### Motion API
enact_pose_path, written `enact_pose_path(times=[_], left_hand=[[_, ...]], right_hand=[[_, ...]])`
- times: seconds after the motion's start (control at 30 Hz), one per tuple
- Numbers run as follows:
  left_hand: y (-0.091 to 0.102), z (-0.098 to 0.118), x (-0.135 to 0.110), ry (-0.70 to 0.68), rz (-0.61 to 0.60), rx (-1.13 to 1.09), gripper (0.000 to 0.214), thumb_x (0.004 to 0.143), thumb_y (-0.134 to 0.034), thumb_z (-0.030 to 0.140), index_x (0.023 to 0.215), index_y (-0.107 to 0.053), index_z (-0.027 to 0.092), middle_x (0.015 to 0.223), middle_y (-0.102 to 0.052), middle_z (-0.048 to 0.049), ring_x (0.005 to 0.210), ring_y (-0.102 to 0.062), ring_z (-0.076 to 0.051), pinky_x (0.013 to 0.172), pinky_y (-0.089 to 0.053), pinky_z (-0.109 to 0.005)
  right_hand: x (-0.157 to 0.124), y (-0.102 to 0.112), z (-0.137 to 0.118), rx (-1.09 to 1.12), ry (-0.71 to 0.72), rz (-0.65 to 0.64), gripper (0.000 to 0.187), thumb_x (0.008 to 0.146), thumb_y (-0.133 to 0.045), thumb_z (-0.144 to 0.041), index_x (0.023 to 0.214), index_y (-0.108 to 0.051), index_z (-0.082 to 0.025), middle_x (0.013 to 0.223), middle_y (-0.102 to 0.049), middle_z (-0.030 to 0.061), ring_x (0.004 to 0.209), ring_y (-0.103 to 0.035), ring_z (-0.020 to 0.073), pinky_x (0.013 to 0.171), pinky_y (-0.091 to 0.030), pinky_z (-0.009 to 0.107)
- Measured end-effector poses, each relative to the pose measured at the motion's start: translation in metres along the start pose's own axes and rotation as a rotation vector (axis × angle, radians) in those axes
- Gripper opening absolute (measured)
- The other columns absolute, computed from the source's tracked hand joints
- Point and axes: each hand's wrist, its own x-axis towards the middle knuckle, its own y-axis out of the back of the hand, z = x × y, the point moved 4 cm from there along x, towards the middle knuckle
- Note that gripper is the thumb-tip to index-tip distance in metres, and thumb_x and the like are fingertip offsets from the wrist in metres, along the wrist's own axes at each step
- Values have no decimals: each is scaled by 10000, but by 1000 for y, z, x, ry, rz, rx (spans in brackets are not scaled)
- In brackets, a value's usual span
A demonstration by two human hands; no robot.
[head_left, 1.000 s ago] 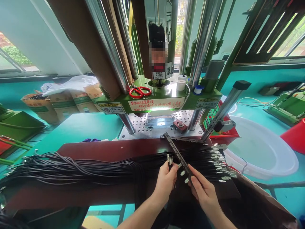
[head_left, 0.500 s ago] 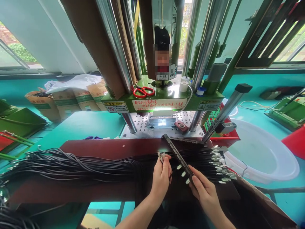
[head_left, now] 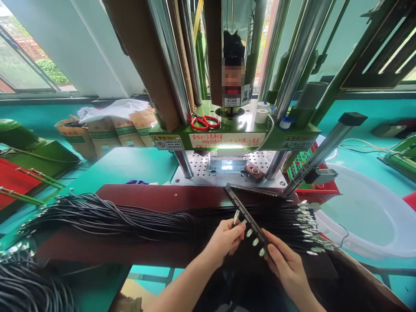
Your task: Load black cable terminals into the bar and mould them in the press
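Note:
My right hand (head_left: pixel 286 266) grips the near end of a long black slotted bar (head_left: pixel 242 210) that slants away toward the press. Several metal-tipped connectors sit in its slots. My left hand (head_left: pixel 225 239) pinches a black cable with a metal connector (head_left: pixel 236 216) and holds it against the bar's left side. Under both hands lies a thick bundle of black cables (head_left: pixel 130 221) across a dark red board (head_left: pixel 156 197). Their metal ends (head_left: pixel 308 227) fan out to the right.
A green vertical press (head_left: pixel 227 138) with steel columns stands behind the board; red scissors (head_left: pixel 203 122) and tape rolls lie on it. A person is reflected in it. A white basin (head_left: pixel 360 212) sits right, cardboard boxes (head_left: pixel 107 130) left, more cables (head_left: pixel 26 286) lower left.
My left hand dropped from holding connectors up above the cables and moved right to the bar, pressing one connector against it. The view shifted slightly left.

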Motion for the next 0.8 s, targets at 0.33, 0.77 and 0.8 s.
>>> enact_pose_path(times=[0.33,0.77,0.8], left_hand=[[0,-1,2,15,45,-51,407,671,-593,529,536,-422,185,301,-239,119,257,-138,-9,307,-74,-200],[4,3,-2,-75,131,125,411,715,-541,538,545,-427,182,345,-256,104,307,-185,-25,343,-127,-198],[7,7,-3,-137,165,164,413,725,-528,547,566,-462,172,365,-302,89,326,-242,-33,356,-166,-196]], right_hand=[[1,1,-4,-31,23,-2,403,685,-694,-444,1037,-671,-250,540,-551,-3,531,-544,144,457,-481,226],[4,1,3,-101,70,-78,386,714,-668,-425,1046,-666,-229,681,-611,20,459,-457,80,377,-383,165],[5,2,3,-84,52,-68,386,710,-670,-431,1040,-668,-231,684,-615,22,472,-473,88,388,-399,171]])
